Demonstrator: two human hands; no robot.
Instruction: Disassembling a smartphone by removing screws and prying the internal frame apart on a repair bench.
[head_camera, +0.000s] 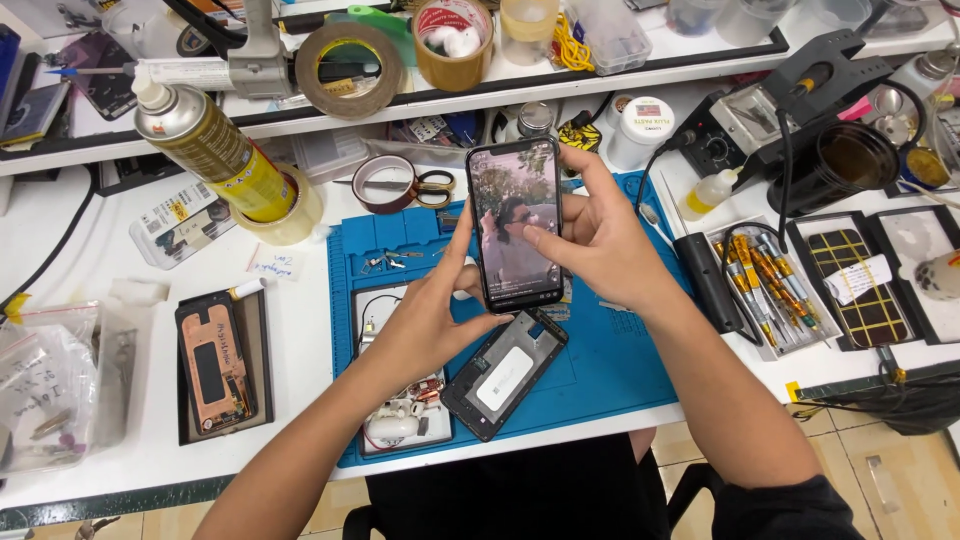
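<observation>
A lit smartphone (515, 222) stands upright in the middle of the frame, its screen playing a picture of a person, and the step in hand looks like a touch check of the display on a phone under repair. The right hand (600, 235) wraps the phone's right edge from behind, fingers curled on it, with the thumb laid flat on the glass about halfway down. The left hand (430, 320) comes up from the lower left and steadies the phone's lower left edge, its fingers half closed around the bottom corner, so both hands grip the one device and it hangs clear of the bench. Judging from this, the next move calls for a light, sliding thumb rather than pressure, with the left hand keeping the body steady. Directly below the phone, just under the left fingers, an opened phone frame (505, 373) lies tilted on the blue work mat (610, 370), its inner parts showing. Left of that a small tray (385, 420) holds loose parts. Further out, a copper-backed panel (215, 365) rests at lower left, a spray can (205, 150) leans at upper left, rolls of tape (350, 68) sit on the shelf above, and a tray of screwdrivers (765, 285) lies at right.
</observation>
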